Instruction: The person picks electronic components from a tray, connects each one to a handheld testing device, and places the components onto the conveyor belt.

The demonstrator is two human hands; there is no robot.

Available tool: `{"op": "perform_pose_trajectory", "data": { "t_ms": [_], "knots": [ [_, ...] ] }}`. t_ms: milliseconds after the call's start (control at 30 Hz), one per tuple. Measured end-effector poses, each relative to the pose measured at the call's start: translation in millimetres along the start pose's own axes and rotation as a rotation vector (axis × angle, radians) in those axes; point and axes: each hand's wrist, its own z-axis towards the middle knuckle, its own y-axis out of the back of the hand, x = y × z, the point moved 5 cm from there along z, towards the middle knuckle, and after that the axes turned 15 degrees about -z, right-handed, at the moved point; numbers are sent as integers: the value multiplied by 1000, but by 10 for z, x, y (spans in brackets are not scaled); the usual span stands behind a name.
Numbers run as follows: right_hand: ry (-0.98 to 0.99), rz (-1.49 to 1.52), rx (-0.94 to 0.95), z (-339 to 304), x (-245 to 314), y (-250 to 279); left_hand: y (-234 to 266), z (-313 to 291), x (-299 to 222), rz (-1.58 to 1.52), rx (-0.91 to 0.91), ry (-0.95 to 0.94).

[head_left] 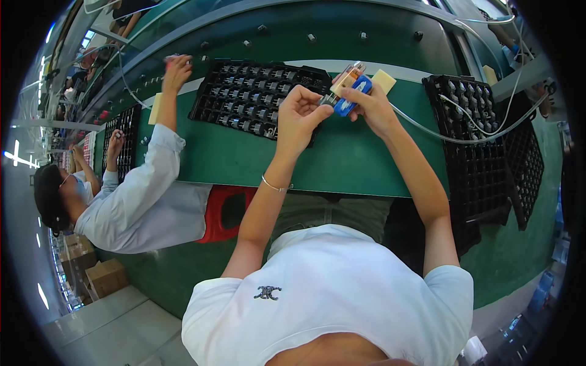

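Observation:
My left hand [298,117] is closed in a pinch on a small metal part [328,100] with a dark body, held above the green bench [360,158]. Close against it, my right hand [377,108] is wrapped round a blue hand tool [354,97] with orange and clear pieces at its top; its exact kind is hard to make out. The tool's front end meets the small part, and fingers partly cover the contact. Left of my hands lies a black tray [210,107] with rows of similar small metal parts. A pale yellow block [384,81] sits just beyond my right hand.
Another black tray [455,155] with metal parts stands at the right, beside further stacked trays [526,165]. A white hose [436,135] curves across the bench. Small parts [312,38] stand on the far strip. A co-worker [143,195] works at the left near a red stool [221,216].

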Motion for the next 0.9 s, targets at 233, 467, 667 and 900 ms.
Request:
{"op": "perform_pose_trajectory", "data": {
  "t_ms": [233, 467, 667, 900],
  "knots": [
    [-47, 83, 94, -48, -101, -32, 17, 17, 63, 19, 53, 154],
    [-129, 196, 83, -55, -264, 176, 262, -55, -23, 182, 73, 60],
    [56, -395, -388, -123, -180, 877, 1401, -185, -760, 1509, -433, -208],
    [192, -896, -496, -215, -86, 822, 1844, -149, -748, 1627, -465, -5]
  ]
}}
